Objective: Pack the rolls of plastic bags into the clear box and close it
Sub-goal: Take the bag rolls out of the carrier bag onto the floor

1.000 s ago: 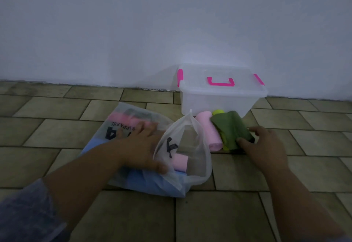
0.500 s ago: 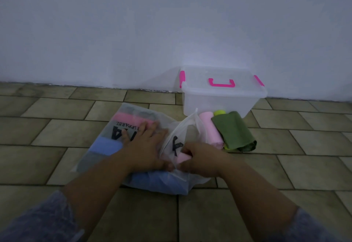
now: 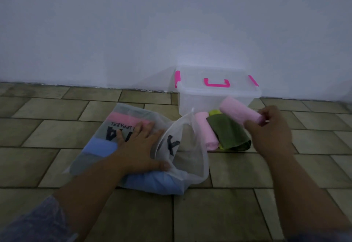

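A clear box (image 3: 198, 101) with a lid and pink handle and latches stands shut against the wall. My right hand (image 3: 270, 133) grips a pink roll (image 3: 238, 111) lifted in front of the box. On the floor below lie another pink roll (image 3: 206, 131), a dark green roll (image 3: 228, 135) and a yellow-green roll (image 3: 214, 112), partly hidden. My left hand (image 3: 139, 144) presses flat on a translucent printed bag (image 3: 182, 158) that holds more rolls, pink, blue and grey ones showing through.
The floor is olive tile (image 3: 238, 213). A plain white wall (image 3: 171, 22) rises right behind the box. The bag's open mouth faces the loose rolls.
My right hand has come out of the bag with a pink roll and lifted it rightwards in front of the box. The left hand stays on the bag.
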